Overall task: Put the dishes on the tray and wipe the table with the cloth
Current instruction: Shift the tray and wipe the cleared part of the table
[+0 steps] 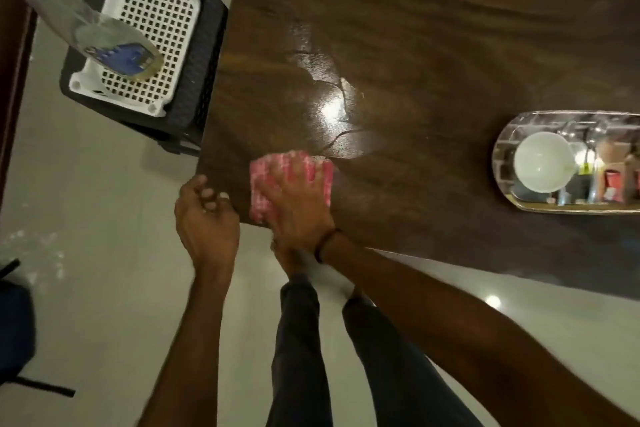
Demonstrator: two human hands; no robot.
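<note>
A pink checked cloth lies flat on the dark wooden table near its front left corner. My right hand presses down on the cloth with fingers spread. My left hand hangs just off the table's left edge, fingers curled loosely, holding nothing. At the right, a shiny mirrored oval tray carries a white bowl. A wet glossy patch shines on the wood beyond the cloth.
A white perforated basket sits on a dark stool left of the table, with a clear blue-capped bottle over it. Pale tiled floor surrounds the table. My legs stand at the front edge.
</note>
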